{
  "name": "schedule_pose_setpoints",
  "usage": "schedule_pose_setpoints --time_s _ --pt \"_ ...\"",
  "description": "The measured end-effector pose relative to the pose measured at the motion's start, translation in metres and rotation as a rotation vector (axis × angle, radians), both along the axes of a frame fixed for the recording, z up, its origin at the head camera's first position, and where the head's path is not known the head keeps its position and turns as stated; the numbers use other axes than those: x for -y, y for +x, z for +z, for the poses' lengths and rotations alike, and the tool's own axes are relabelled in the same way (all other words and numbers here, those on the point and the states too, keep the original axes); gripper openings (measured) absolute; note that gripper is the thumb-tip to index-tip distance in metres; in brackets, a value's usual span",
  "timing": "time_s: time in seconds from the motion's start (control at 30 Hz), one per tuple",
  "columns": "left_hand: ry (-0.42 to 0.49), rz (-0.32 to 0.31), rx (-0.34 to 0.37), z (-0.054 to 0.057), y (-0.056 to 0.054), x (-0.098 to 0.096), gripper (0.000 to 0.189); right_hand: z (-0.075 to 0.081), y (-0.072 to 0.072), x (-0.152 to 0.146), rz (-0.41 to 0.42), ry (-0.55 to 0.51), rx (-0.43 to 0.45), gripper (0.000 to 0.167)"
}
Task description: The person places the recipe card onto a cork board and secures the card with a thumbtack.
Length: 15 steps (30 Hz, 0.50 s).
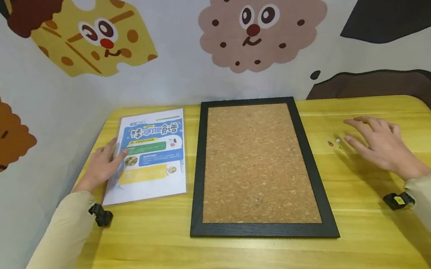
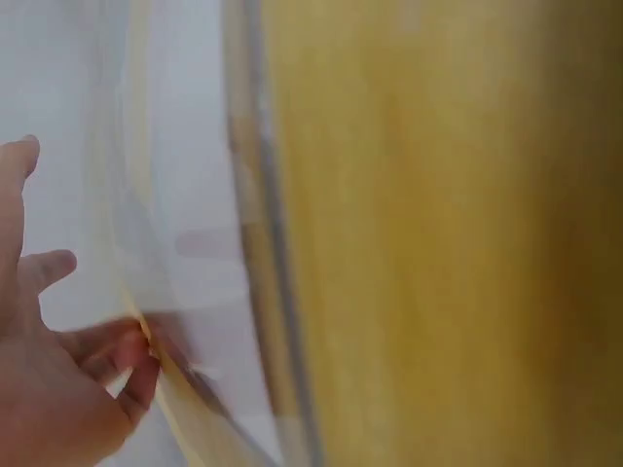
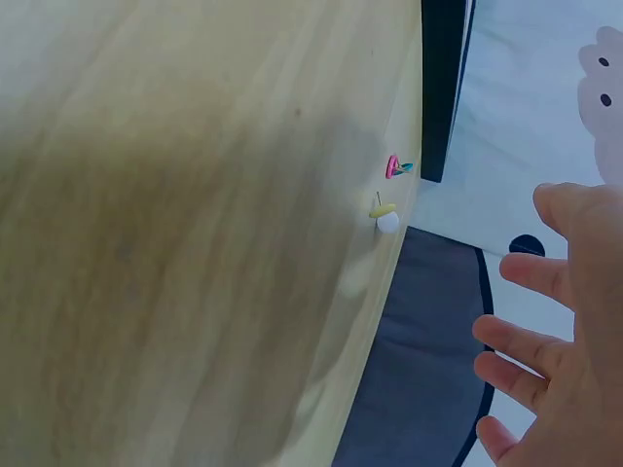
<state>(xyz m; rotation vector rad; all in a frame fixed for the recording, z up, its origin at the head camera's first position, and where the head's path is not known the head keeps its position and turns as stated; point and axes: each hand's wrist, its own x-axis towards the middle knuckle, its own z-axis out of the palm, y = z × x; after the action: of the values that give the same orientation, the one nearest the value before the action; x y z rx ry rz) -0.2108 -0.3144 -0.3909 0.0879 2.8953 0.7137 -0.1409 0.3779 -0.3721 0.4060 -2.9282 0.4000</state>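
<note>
While the printed sheet (image 1: 154,160) lies by the far left corner of the table (image 1: 153,250), its left edge pinched by my left hand (image 1: 102,164), my right hand (image 1: 380,145) hovers, fingers apart, near pushpins (image 3: 387,223) between the black-framed corkboard (image 1: 255,165) and the right edge.

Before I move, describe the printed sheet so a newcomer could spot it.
On the yellow table, look left of the black-framed cork board. The printed sheet is there, left edge pinched by the left hand. Unlike that brown board, it is white with blue, green and yellow printed blocks.
</note>
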Motion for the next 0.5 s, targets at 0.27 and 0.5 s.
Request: schedule_pose_setpoints --time_s 0.27,0.5 --pt "0.128 0.061 -0.063 -0.009 -0.006 -0.002 0.089 -0.004 -0.001 0.001 -0.005 -0.011 -0.007 0.047" --pt "0.174 0.178 -0.049 -0.01 -0.007 -0.005 0.091 -0.005 -0.001 0.004 -0.001 -0.022 -0.018 0.047"
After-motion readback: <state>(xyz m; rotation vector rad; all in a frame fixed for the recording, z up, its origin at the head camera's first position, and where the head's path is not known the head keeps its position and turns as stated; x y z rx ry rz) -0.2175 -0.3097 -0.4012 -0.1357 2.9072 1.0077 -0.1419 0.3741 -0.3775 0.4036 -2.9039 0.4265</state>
